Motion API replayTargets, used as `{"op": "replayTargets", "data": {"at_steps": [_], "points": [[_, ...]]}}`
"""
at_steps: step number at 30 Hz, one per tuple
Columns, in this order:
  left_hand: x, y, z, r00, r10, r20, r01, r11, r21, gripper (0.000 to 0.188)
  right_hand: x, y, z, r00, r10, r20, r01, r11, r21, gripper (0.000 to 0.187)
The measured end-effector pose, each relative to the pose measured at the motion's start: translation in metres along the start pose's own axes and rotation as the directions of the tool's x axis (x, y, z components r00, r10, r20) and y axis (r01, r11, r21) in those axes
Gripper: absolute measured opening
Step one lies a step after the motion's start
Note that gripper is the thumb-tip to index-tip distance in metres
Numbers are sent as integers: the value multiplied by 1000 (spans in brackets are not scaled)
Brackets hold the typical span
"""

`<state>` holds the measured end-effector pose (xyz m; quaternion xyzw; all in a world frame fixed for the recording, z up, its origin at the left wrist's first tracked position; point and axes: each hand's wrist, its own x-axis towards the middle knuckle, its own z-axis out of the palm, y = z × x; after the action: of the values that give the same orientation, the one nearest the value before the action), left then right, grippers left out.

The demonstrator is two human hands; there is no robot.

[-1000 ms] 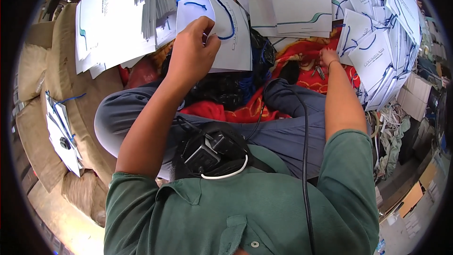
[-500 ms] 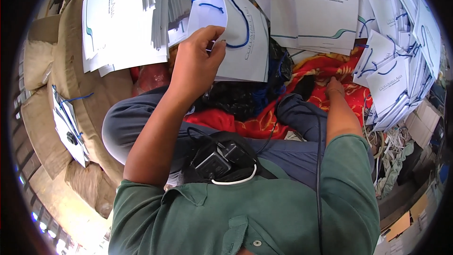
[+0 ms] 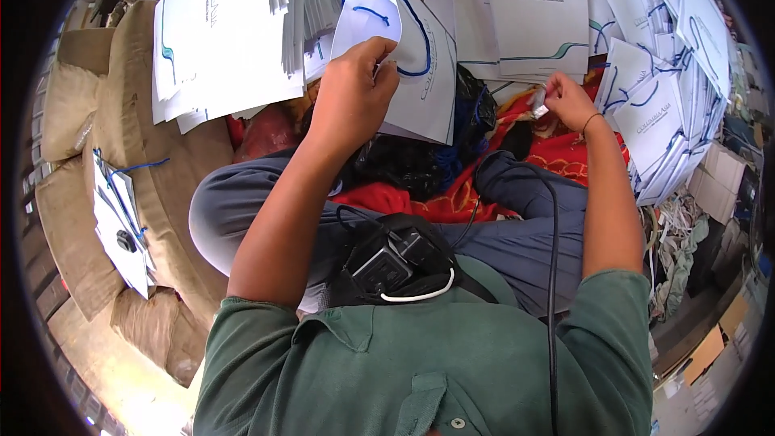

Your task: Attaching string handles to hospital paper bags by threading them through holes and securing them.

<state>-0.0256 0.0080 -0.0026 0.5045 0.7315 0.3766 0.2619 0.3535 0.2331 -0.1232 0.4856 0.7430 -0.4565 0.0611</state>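
Note:
A white paper bag [image 3: 428, 113] with a blue cord handle stands tilted before me, its mouth partly spread. My left hand [image 3: 353, 97] is closed on the bag's upper edge, thumb and fingers pinched together. A short end of blue cord [image 3: 371, 16] shows on the bag's inner side. To the right, my right hand [image 3: 571, 103] is raised over the red patterned cloth [image 3: 557, 157]. Its fingers pinch a small, shiny whitish piece [image 3: 539, 105], whose kind I cannot make out. Black plastic [image 3: 408, 165] lies crumpled below the bag.
Flat white paper bags are stacked at the left [image 3: 226, 40] and at the back right [image 3: 537, 12]. Several bags with blue handles pile up at the far right [image 3: 658, 109]. Brown cushions [image 3: 145, 113] line the left side. A black cable [image 3: 554, 274] runs down my front.
My right hand has risen from the red cloth and now holds a small shiny piece. My left hand keeps its pinch on the bag. The whole view has shifted slightly.

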Motion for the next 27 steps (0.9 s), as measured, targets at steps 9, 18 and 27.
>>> {"op": "replayTargets", "data": {"at_steps": [9,18,27], "points": [[-15,-3,-6,995,90,38,-92,994,60,26,-71,-141,67,918,-392,57,14,175,984,23],[-22,-2,-1,989,111,95,-116,991,59,25,-76,-195,95,928,-372,-8,51,108,993,22],[-16,7,6,987,41,154,-38,999,-23,26,-69,-184,100,982,-185,-31,63,172,983,25]]}}
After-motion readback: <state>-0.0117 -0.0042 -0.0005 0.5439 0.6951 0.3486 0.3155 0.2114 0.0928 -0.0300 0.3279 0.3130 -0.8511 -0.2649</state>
